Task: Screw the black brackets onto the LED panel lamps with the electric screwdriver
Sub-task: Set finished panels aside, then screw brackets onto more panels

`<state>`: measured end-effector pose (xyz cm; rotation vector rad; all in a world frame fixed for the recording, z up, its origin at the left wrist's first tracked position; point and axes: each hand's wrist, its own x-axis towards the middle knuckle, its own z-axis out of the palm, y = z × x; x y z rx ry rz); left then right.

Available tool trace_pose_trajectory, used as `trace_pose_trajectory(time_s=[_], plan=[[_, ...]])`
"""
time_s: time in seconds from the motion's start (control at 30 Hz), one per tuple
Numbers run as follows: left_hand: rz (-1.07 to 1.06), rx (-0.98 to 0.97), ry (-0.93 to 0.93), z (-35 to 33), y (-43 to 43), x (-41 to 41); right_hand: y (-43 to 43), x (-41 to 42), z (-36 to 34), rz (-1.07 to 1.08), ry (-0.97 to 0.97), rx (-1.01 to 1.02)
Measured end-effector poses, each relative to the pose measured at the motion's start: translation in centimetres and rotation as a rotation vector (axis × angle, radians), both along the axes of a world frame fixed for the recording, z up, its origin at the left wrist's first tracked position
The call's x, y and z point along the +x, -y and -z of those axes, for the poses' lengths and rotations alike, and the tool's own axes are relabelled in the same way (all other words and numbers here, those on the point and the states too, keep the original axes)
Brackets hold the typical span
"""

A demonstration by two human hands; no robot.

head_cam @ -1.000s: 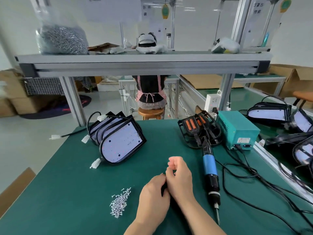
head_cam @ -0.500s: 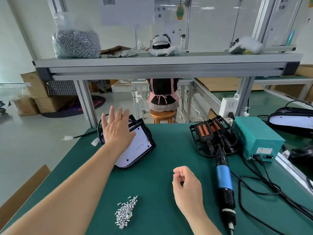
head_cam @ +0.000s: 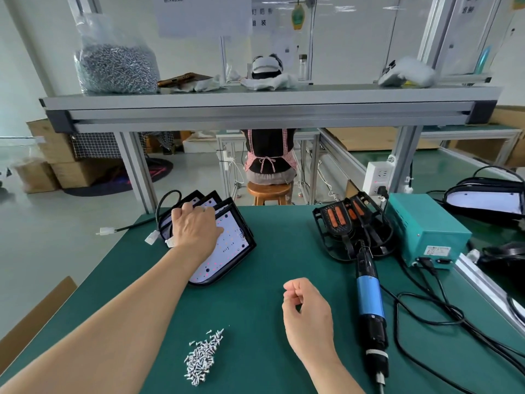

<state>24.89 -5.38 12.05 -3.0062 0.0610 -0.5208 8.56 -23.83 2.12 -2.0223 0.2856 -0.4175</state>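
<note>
At the far left of the green table (head_cam: 270, 265), the front black-framed white LED panel lamp (head_cam: 227, 251) is gripped by fingers of the left hand (head_cam: 196, 230), seemingly being fetched, so drawing it closer comes next; the blue-and-black electric screwdriver (head_cam: 369, 302) lies beside the right hand (head_cam: 308, 317), fingers curled, contents unclear

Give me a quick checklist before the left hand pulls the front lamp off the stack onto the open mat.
1. Left hand has the front LED panel lamp: ok, fingers curl over its top edge.
2. Mat free to lay it down: ok, bare green between stack and screws.
3. Lamp cables free to follow: cannot tell, white connectors lie beside the wrist.
4. Right hand empty: cannot tell, it is curled and the palm is hidden.
5. Electric screwdriver reachable: ok, it lies just right of the right hand.
6. Black brackets at hand: ok, stacked beyond the screwdriver.
</note>
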Motion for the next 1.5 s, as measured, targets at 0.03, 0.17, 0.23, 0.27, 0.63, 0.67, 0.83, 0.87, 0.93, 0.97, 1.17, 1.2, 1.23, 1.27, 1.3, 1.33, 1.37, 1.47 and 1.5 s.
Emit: trace_pose_trajectory(time_s=[0.03,0.17,0.23,0.27,0.63,0.67,0.83,0.87,0.93,0.97,1.17,1.2,1.23,1.27,1.3,1.33,1.37,1.47,1.5], plan=[[0.002,-0.012,-0.013,-0.2,0.0,-0.2,0.0,0.0,0.0,0.003,0.0,0.003],[0.042,-0.039,-0.002,-0.9,0.6,-0.8,-0.1,0.1,0.2,0.005,0.006,-0.015],[0.075,-0.081,0.042,-1.3,0.9,-1.5,-0.2,0.1,0.3,0.003,0.02,-0.017],[0.102,-0.136,0.059,-1.4,1.0,-1.8,-0.2,0.1,0.4,0.001,0.024,-0.013],[0.082,-1.345,-0.339,-0.9,4.1,-8.3,0.4,0.6,-0.5,0.208,0.245,0.434],[0.057,-1.46,-0.438,0.0,4.5,-9.0,0.6,0.6,-0.6,0.24,0.277,0.484],[-0.121,-1.695,-0.619,4.9,6.5,-13.3,1.5,0.5,-1.0,0.279,0.294,0.759],[-0.153,-1.724,-0.643,5.5,6.8,-14.2,1.7,0.3,-1.1,0.297,0.309,0.757],[-0.157,-1.745,-0.66,6.3,7.1,-15.6,2.1,-0.1,-1.5,0.332,0.399,0.719],[-0.13,-1.736,-0.658,6.6,7.2,-16.1,2.2,-0.4,-1.7,0.326,0.441,0.698],[0.128,-1.359,-0.44,7.6,7.3,-18.2,4.7,-1.9,-3.2,0.158,0.412,0.553],[0.153,-1.326,-0.385,7.6,7.4,-18.8,5.5,-1.9,-3.6,0.183,0.378,0.547],[0.182,-1.301,-0.341,7.5,7.4,-19.2,6.2,-1.8,-3.9,0.223,0.351,0.538],[0.211,-1.285,-0.317,7.5,7.5,-19.6,6.8,-1.8,-4.2,0.269,0.328,0.512],[0.235,-1.279,-0.307,7.6,7.4,-19.8,7.4,-1.6,-4.6,0.311,0.303,0.464],[0.251,-1.291,-0.312,7.6,7.4,-19.9,8.1,-1.4,-5.0,0.345,0.283,0.401],[0.266,-1.304,-0.324,7.5,7.3,-19.9,8.9,-1.1,-5.6,0.369,0.268,0.336],[0.295,-1.359,-0.353,7.5,7.2,-19.8,12.0,0.8,-7.5,0.363,0.159,0.146],[0.299,-1.381,-0.357,7.4,7.3,-19.9,13.1,1.8,-7.8,0.35,0.069,0.05]])
